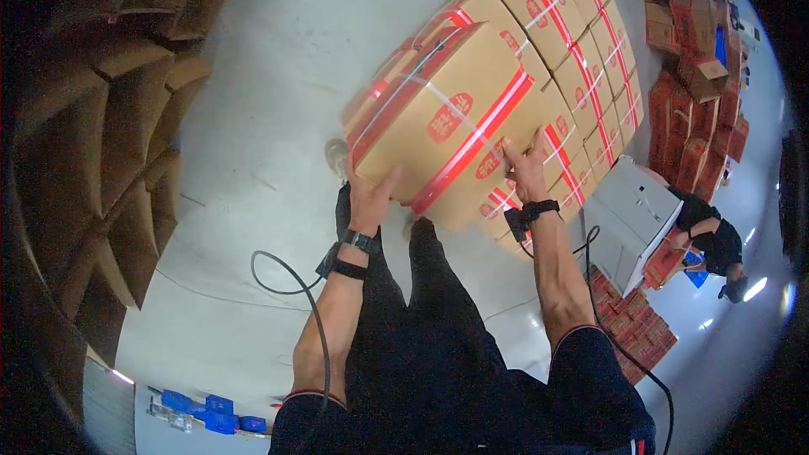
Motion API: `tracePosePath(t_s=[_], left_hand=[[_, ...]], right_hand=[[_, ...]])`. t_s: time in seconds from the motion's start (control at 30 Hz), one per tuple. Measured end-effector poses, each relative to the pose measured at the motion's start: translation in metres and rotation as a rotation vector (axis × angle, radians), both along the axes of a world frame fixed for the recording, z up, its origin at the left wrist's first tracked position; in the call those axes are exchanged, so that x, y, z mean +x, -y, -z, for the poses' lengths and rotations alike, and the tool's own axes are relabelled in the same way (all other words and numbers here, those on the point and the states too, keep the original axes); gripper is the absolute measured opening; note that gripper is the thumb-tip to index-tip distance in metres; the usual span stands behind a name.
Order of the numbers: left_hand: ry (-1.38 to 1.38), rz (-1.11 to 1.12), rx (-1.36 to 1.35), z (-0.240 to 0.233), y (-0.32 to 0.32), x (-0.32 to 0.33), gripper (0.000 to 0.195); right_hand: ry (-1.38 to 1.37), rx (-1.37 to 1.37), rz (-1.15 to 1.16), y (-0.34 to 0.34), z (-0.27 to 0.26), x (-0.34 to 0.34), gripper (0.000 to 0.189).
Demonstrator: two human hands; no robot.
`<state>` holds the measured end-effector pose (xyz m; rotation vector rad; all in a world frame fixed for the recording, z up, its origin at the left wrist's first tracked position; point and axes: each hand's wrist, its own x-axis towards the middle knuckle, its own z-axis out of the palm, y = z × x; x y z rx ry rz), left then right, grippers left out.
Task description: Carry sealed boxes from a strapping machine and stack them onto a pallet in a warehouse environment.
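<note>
In front of me a large cardboard carton (pixel 445 114) is held tilted, its near end towards my legs. It has red tape along its edges, a white strap around it and red printed marks. My left hand (pixel 370 199) grips its near left corner, thumb on the cardboard face. On the carton's right side, my right hand (pixel 528 167) holds on by the white strap; its exact finger grip is partly hidden. Beyond and to the right rises a stack of similar strapped cartons (pixel 543 6). Each wrist wears a black band with a small device and cable.
Tall piles of brown cartons (pixel 129 133) line the left. A grey machine (pixel 632 221) stands to the right, where a person (pixel 711 234) handles a red box (pixel 663 259). More red boxes (pixel 632 322) are stacked nearby. A cable (pixel 313 303) loops beside my left arm.
</note>
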<state>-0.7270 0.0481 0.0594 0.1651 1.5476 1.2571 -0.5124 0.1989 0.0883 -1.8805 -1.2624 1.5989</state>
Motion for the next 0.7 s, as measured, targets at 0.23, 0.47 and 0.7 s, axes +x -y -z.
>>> tracePosePath(t_s=[0.23,0.47,0.7], left_hand=[[0.136,0.009,-0.07,-0.005,-0.005,-0.007,0.068],[0.067,0.011,0.003,0.008,0.003,0.001,0.069],[0.129,0.048,-0.043,0.005,0.002,0.002,0.069]], right_hand=[[0.0,0.004,0.049,0.005,0.004,0.001,0.075],[-0.025,0.04,0.07,0.005,0.001,-0.004,0.077],[0.091,0.112,0.017,0.004,0.019,0.015,0.077]])
